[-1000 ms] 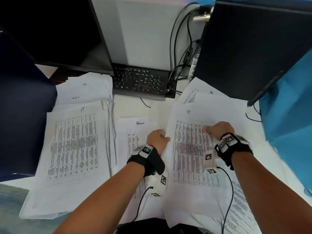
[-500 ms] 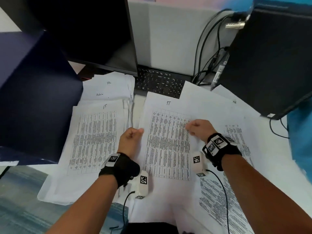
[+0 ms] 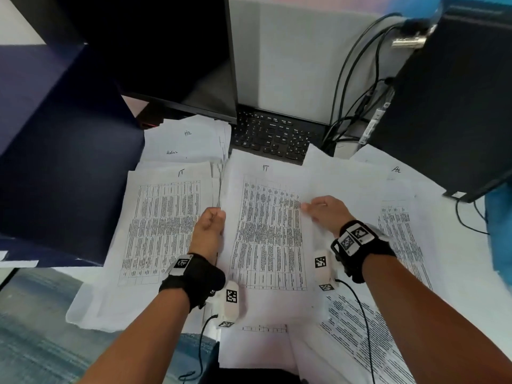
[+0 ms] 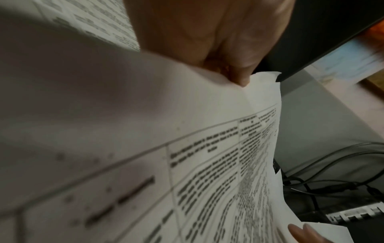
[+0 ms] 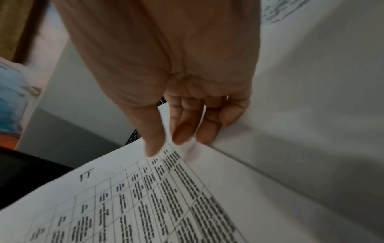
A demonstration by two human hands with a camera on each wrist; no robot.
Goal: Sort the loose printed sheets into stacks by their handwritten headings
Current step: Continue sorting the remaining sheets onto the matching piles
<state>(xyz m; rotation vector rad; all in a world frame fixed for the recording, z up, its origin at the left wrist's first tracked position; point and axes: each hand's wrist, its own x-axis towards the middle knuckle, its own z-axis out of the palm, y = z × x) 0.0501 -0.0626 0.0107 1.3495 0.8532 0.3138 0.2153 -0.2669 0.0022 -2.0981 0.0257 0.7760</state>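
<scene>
I hold a printed sheet headed "IT" between both hands, just above the desk. My left hand grips its left edge with curled fingers. My right hand pinches its right edge. In the right wrist view the thumb of my right hand lies on top of the sheet and the fingers sit under it. Immediately left lies a stack topped by another "IT" sheet. Behind that stack lie sheets with other headings. More loose sheets spread at the right.
A black keyboard sits behind the papers, under a dark monitor. A black computer tower with cables stands at the right. A dark blue panel borders the left side.
Both hands have carried the "IT" sheet leftward, from over the right-hand loose sheets to beside the "IT" stack. My view has turned left too.
</scene>
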